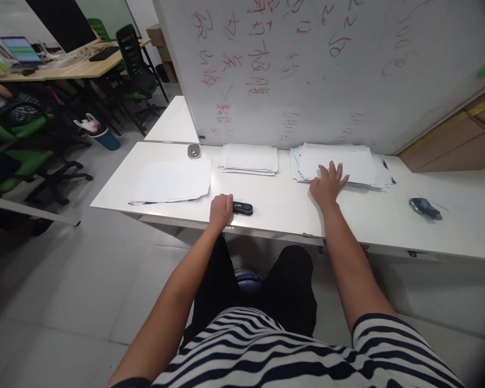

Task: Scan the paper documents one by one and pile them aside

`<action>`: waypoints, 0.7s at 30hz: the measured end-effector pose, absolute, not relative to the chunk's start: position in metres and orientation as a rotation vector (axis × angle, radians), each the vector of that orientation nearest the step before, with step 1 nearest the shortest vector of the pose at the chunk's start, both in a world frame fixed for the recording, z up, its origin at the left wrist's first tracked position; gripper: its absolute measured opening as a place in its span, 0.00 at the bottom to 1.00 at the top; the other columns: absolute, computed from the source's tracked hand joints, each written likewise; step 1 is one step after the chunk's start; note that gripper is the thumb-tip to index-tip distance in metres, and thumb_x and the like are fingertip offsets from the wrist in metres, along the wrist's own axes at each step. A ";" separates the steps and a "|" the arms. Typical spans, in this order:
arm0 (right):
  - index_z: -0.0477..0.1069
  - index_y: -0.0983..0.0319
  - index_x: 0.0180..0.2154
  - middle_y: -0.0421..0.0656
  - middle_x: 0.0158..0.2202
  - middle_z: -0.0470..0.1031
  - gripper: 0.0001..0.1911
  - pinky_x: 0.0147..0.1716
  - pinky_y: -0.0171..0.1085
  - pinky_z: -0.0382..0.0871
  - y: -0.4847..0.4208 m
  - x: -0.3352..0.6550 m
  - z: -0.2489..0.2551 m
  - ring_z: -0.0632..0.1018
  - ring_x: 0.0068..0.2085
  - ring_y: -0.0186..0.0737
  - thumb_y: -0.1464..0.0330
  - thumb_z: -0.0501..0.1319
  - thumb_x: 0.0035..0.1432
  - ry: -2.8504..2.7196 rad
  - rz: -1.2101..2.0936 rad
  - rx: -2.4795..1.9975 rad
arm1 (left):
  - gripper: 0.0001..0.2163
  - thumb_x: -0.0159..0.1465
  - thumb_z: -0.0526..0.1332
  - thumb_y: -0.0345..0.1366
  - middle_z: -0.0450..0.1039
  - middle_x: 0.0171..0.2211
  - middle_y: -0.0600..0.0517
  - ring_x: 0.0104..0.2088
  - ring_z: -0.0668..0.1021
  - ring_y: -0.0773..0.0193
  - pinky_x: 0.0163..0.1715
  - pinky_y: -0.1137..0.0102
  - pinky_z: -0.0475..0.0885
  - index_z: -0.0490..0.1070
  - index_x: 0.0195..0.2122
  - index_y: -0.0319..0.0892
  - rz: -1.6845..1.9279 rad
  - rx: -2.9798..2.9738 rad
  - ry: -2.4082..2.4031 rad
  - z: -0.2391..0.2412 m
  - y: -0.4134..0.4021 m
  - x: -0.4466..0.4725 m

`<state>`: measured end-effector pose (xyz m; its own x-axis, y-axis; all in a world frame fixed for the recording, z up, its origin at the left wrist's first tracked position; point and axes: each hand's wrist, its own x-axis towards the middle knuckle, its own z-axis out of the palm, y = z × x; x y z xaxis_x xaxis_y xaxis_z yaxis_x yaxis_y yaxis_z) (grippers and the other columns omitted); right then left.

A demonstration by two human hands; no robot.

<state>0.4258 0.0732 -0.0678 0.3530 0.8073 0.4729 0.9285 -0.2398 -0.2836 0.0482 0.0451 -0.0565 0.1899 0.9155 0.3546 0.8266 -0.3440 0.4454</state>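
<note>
My left hand [220,209] is closed around the end of a black stapler [242,208] lying on the white table [275,207] near its front edge. My right hand [328,182] lies flat with fingers spread on the front edge of a stack of white papers [339,164] at the right. A second, smaller paper stack [249,159] sits in the middle by the whiteboard. A few loose sheets [172,181] lie to the left of my left hand.
A whiteboard [307,64] with red writing stands along the table's back. A small silver object [193,151] sits by its base, a dark object [424,207] at the table's right. Office chairs [135,64], desks and a monitor fill the far left. Cardboard boxes [461,140] at right.
</note>
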 end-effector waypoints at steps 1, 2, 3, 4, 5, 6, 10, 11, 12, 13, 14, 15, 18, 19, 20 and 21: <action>0.61 0.59 0.57 0.51 0.65 0.54 0.24 0.58 0.67 0.39 0.070 0.434 -0.072 0.49 0.66 0.55 0.65 0.49 0.59 -1.560 -0.295 -2.111 | 0.20 0.71 0.40 0.40 0.67 0.27 0.47 0.33 0.69 0.57 0.36 0.62 0.59 0.64 0.26 0.44 0.865 2.298 1.696 -0.057 0.045 0.048; 0.60 0.59 0.58 0.51 0.65 0.55 0.25 0.59 0.67 0.39 0.068 0.439 -0.076 0.51 0.66 0.55 0.64 0.48 0.60 -1.602 -0.283 -2.115 | 0.20 0.71 0.40 0.40 0.67 0.27 0.47 0.33 0.69 0.57 0.36 0.62 0.59 0.65 0.26 0.44 0.864 2.296 1.693 -0.057 0.046 0.048; 0.60 0.60 0.59 0.52 0.65 0.55 0.25 0.59 0.66 0.39 0.066 0.441 -0.079 0.52 0.66 0.54 0.63 0.48 0.61 -1.636 -0.276 -2.116 | 0.20 0.71 0.40 0.40 0.67 0.27 0.47 0.33 0.69 0.57 0.35 0.62 0.59 0.65 0.26 0.44 0.861 2.294 1.693 -0.057 0.046 0.048; 0.59 0.60 0.59 0.52 0.65 0.55 0.25 0.59 0.66 0.39 0.066 0.442 -0.081 0.53 0.66 0.53 0.63 0.47 0.62 -1.661 -0.276 -2.115 | 0.20 0.71 0.40 0.40 0.67 0.27 0.47 0.33 0.69 0.57 0.35 0.62 0.59 0.65 0.26 0.44 0.858 2.290 1.695 -0.057 0.046 0.048; 0.59 0.60 0.59 0.52 0.65 0.55 0.25 0.59 0.66 0.39 0.066 0.441 -0.083 0.54 0.66 0.53 0.62 0.47 0.62 -1.678 -0.283 -2.111 | 0.20 0.71 0.40 0.41 0.67 0.27 0.47 0.33 0.69 0.57 0.35 0.62 0.59 0.65 0.26 0.44 0.858 2.284 1.699 -0.057 0.047 0.048; 0.59 0.60 0.59 0.52 0.65 0.56 0.25 0.59 0.66 0.39 0.067 0.440 -0.084 0.54 0.65 0.52 0.62 0.47 0.63 -1.687 -0.292 -2.105 | 0.20 0.71 0.40 0.41 0.67 0.27 0.47 0.33 0.69 0.57 0.35 0.62 0.59 0.65 0.27 0.44 0.860 2.277 1.703 -0.057 0.047 0.048; 0.61 0.62 0.58 0.53 0.62 0.61 0.24 0.60 0.64 0.41 0.071 0.438 -0.085 0.59 0.64 0.51 0.61 0.46 0.64 -1.634 -0.316 -2.074 | 0.20 0.71 0.40 0.41 0.69 0.28 0.47 0.33 0.70 0.57 0.36 0.62 0.61 0.66 0.27 0.44 0.867 2.250 1.705 -0.055 0.045 0.048; 0.63 0.62 0.57 0.53 0.61 0.63 0.23 0.60 0.64 0.42 0.071 0.438 -0.086 0.60 0.63 0.51 0.61 0.45 0.65 -1.615 -0.318 -2.061 | 0.21 0.71 0.39 0.41 0.69 0.28 0.47 0.33 0.70 0.57 0.37 0.61 0.61 0.66 0.28 0.44 0.868 2.244 1.707 -0.055 0.045 0.048; 0.64 0.62 0.56 0.53 0.60 0.65 0.23 0.60 0.63 0.42 0.071 0.438 -0.086 0.61 0.63 0.50 0.62 0.45 0.65 -1.597 -0.320 -2.048 | 0.21 0.71 0.39 0.41 0.69 0.28 0.47 0.33 0.70 0.57 0.37 0.61 0.61 0.66 0.28 0.44 0.870 2.239 1.710 -0.054 0.045 0.049; 0.65 0.62 0.55 0.52 0.59 0.66 0.22 0.60 0.62 0.43 0.071 0.438 -0.086 0.62 0.62 0.50 0.63 0.45 0.66 -1.580 -0.319 -2.035 | 0.21 0.71 0.39 0.41 0.69 0.28 0.47 0.34 0.70 0.57 0.37 0.61 0.62 0.66 0.28 0.45 0.873 2.232 1.713 -0.054 0.045 0.049; 0.66 0.62 0.54 0.52 0.59 0.67 0.21 0.61 0.61 0.43 0.071 0.438 -0.086 0.63 0.62 0.49 0.64 0.44 0.66 -1.563 -0.316 -2.025 | 0.21 0.71 0.39 0.42 0.69 0.29 0.47 0.34 0.70 0.57 0.37 0.61 0.62 0.66 0.28 0.45 0.875 2.227 1.714 -0.054 0.044 0.049; 0.67 0.62 0.54 0.52 0.58 0.68 0.21 0.61 0.59 0.44 0.071 0.438 -0.086 0.64 0.62 0.48 0.65 0.44 0.66 -1.549 -0.309 -2.017 | 0.21 0.71 0.39 0.42 0.69 0.29 0.47 0.34 0.70 0.56 0.37 0.61 0.62 0.66 0.28 0.45 0.876 2.223 1.715 -0.054 0.044 0.049; 0.68 0.63 0.53 0.52 0.56 0.70 0.21 0.61 0.56 0.46 0.071 0.438 -0.086 0.66 0.61 0.46 0.70 0.43 0.66 -1.521 -0.282 -2.010 | 0.21 0.70 0.39 0.43 0.69 0.29 0.46 0.35 0.70 0.56 0.37 0.61 0.62 0.66 0.28 0.45 0.878 2.219 1.721 -0.055 0.044 0.049; 0.68 0.64 0.52 0.52 0.56 0.70 0.21 0.61 0.56 0.47 0.071 0.439 -0.086 0.66 0.60 0.46 0.71 0.42 0.66 -1.516 -0.271 -2.010 | 0.21 0.70 0.38 0.43 0.69 0.29 0.46 0.35 0.70 0.56 0.38 0.61 0.62 0.66 0.28 0.46 0.879 2.220 1.725 -0.055 0.044 0.049; 0.68 0.64 0.52 0.53 0.55 0.71 0.21 0.61 0.55 0.48 0.071 0.439 -0.086 0.67 0.60 0.46 0.72 0.42 0.66 -1.511 -0.261 -2.010 | 0.21 0.70 0.38 0.43 0.69 0.30 0.46 0.35 0.70 0.56 0.38 0.61 0.62 0.66 0.28 0.46 0.878 2.221 1.730 -0.055 0.044 0.049; 0.68 0.65 0.52 0.54 0.54 0.72 0.21 0.61 0.55 0.48 0.071 0.440 -0.086 0.67 0.60 0.45 0.73 0.42 0.65 -1.509 -0.253 -2.009 | 0.21 0.70 0.38 0.43 0.69 0.30 0.46 0.35 0.70 0.55 0.38 0.60 0.62 0.66 0.28 0.46 0.875 2.222 1.736 -0.055 0.044 0.049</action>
